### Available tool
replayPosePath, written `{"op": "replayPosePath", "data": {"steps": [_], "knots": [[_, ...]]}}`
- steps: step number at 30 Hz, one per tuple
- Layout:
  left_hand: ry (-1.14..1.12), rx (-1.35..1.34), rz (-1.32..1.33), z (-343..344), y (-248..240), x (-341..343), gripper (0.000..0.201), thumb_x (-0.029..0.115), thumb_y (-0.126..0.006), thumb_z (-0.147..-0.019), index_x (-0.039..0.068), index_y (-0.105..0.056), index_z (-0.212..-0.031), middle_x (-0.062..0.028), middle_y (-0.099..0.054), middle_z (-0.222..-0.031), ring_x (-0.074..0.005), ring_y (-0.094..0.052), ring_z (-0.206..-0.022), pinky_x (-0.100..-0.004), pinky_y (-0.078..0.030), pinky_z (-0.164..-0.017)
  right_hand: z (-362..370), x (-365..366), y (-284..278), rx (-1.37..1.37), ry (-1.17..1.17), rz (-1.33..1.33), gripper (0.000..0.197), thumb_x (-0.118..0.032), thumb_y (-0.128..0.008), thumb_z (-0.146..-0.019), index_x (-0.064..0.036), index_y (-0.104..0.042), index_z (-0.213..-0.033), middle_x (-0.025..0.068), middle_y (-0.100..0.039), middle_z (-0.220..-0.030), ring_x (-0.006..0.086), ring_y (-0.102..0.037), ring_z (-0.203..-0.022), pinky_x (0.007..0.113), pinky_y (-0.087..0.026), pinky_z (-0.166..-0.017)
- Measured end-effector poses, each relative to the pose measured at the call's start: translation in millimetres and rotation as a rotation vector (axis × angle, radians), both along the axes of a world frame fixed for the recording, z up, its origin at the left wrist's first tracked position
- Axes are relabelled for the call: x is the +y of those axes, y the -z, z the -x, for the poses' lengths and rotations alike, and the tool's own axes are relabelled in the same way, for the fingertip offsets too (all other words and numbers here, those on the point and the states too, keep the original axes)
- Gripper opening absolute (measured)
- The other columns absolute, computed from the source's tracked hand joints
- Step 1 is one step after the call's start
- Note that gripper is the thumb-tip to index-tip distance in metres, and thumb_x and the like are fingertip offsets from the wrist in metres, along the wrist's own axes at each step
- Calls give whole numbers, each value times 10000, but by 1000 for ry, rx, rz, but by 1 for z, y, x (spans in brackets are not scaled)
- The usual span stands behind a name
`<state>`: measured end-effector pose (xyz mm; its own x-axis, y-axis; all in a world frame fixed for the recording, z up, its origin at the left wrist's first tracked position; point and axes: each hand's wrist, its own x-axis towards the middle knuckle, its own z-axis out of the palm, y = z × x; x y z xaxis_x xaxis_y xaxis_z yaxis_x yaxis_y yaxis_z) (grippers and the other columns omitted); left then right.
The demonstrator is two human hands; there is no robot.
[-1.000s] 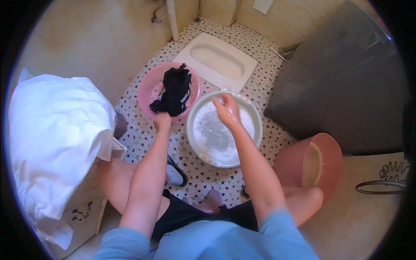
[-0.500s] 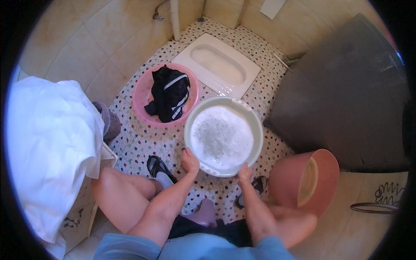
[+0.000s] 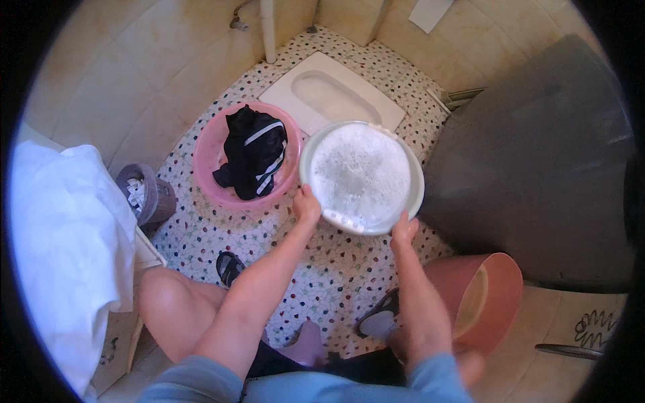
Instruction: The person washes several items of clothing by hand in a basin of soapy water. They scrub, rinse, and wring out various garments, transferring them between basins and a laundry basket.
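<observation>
Basin (image 3: 417, 180) pale green; suds (image 3: 383, 151) frothy white; left grip (image 3: 307, 204), right grip (image 3: 404, 230) seemingly pinching rim (image 3: 376, 230)

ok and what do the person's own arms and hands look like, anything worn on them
Light blue sleeves, plain as far as they show, cover the upper arms; the forearms are bare below them. The left hand and right hand are gloveless, and no watch or bracelet shows. Rings or nail details are too small to tell.
</observation>
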<state>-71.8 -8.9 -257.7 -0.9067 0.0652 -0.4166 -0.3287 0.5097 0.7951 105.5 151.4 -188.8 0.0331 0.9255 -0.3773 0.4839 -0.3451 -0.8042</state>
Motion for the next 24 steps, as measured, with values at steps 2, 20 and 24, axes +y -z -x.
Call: {"op": "replayPosePath", "data": {"steps": [2, 20, 24], "knots": [[39, -232, -111, 21, -47, 36, 467, 367, -375, -991, -38, -598, -1060, -227, -664, -922, -355, -658, -671, -441, -533, -567, 4, 43, 8, -35, 51, -19, 422, -230, -548, -911, 115, -540, -1154, 232, -623, -1109, 320, -621, -989, 416, -475, -835], [-147, -591, -624, 106, -87, 88, 394, 349, -397, -1003, 13, -500, -1182, -109, -597, -917, -197, -574, -643, -305, -507, -487, 114, 137, -71, 170, 80, 80, 356, -120, -520, -838, 96, -558, -1118, 179, -611, -1000, 248, -612, -706, 368, -440, -468], [-132, -617, -784, 114, -86, 84, 366, 313, -409, -1001, 2, -488, -1177, -121, -600, -940, -203, -578, -682, -314, -521, -527, 130, 141, -80, 184, 33, 117, 309, -132, -531, -864, 30, -548, -1126, 150, -589, -985, 234, -592, -718, 351, -445, -478]]}}
